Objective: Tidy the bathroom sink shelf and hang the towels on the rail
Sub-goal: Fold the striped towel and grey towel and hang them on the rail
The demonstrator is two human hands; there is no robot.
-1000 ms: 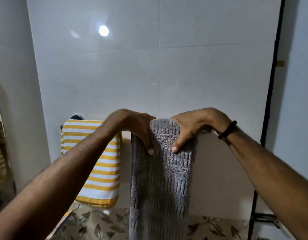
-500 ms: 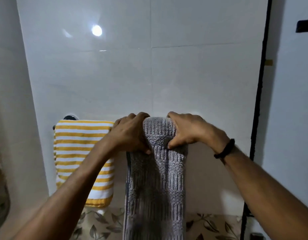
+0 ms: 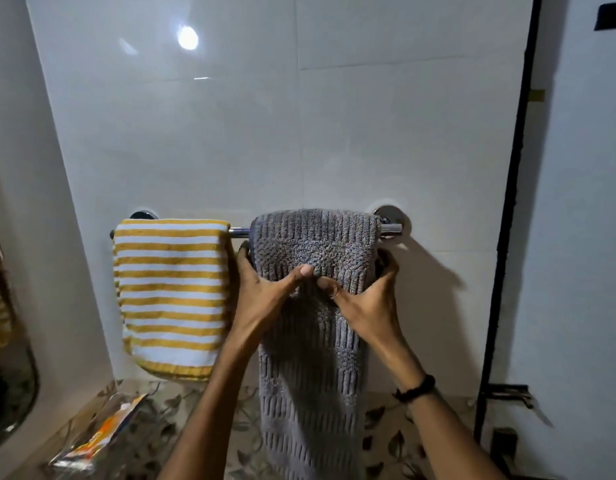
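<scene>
A grey ribbed towel (image 3: 313, 237) hangs folded over the chrome rail (image 3: 389, 229) on the white tiled wall, its long end dropping past the bottom of the view. My left hand (image 3: 261, 292) grips the towel's left edge just under the rail, thumb pressed on the front. At the right edge, my right hand (image 3: 365, 296) holds the towel the same way, its thumb meeting the left one at the middle. A yellow and white striped towel (image 3: 171, 292) hangs on the rail's left part, apart from the grey one.
A crumpled orange and white packet (image 3: 98, 438) lies on the leaf-patterned surface (image 3: 386, 431) below the rail. A dark-rimmed mirror (image 3: 8, 393) sits at the left edge. A black vertical frame (image 3: 507, 237) stands to the right of the rail.
Both hands slid from the top of the rail down to the towel's sides below it. The grey towel now lies spread wider over the rail, whose right mount shows.
</scene>
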